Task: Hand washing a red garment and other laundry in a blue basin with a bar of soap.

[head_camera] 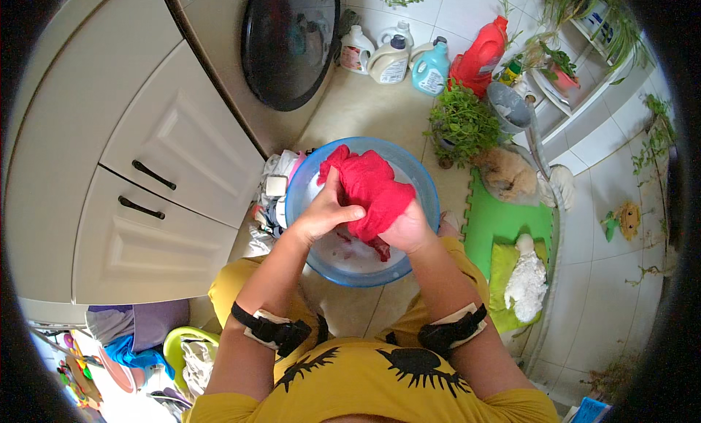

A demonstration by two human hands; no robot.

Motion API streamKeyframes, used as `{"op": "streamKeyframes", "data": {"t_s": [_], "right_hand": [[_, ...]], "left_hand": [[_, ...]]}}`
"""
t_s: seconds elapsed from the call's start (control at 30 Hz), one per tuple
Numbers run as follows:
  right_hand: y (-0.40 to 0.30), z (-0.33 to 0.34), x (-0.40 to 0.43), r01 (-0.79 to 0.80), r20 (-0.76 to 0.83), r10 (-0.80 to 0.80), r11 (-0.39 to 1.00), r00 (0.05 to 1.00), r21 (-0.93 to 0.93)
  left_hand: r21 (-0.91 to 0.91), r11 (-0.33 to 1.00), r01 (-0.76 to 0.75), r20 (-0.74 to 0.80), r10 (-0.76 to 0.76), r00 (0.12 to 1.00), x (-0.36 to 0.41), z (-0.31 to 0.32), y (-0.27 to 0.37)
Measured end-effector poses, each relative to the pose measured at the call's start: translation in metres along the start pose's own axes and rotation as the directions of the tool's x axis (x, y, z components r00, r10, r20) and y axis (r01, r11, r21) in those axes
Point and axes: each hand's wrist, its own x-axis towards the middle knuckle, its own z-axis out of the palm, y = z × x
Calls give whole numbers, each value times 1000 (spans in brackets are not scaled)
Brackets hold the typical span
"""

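Note:
A wet-looking red cloth (369, 184) is bunched up over a round blue plastic basin (430, 209). My left hand (327, 208) grips the cloth's left side, thumb lying across its front. On the lower right my right hand (409, 228) holds the same cloth, its fingers partly hidden behind the fabric. White suds and water (339, 258) fill the basin below, and a dark red end of cloth hangs down close to the suds. Whether that end touches the water I cannot tell.
Left of the basin lie a laundry pile (279, 165) and a pale block (276, 186), perhaps soap. Detergent bottles (390, 61) line the back wall. A potted plant (465, 121) and a green foam mat (479, 220) are to the right. Cabinet doors (181, 127) flank the left.

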Motion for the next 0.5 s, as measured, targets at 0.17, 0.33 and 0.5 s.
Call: {"op": "streamKeyframes", "data": {"t_s": [0.17, 0.33, 0.5], "right_hand": [[1, -19, 3, -170, -432, -206, 710, 878, -684], [-1, -50, 3, -105, -18, -386, -205, 922, -973], [29, -91, 4, -182, -88, -289, -315, 953, -932]], "left_hand": [[85, 992, 89, -90, -82, 993, 2, 14, -6], [8, 999, 34, -154, -33, 988, 1, 21, 3], [-84, 990, 118, -13, -119, 993, -2, 30, -1]]}}
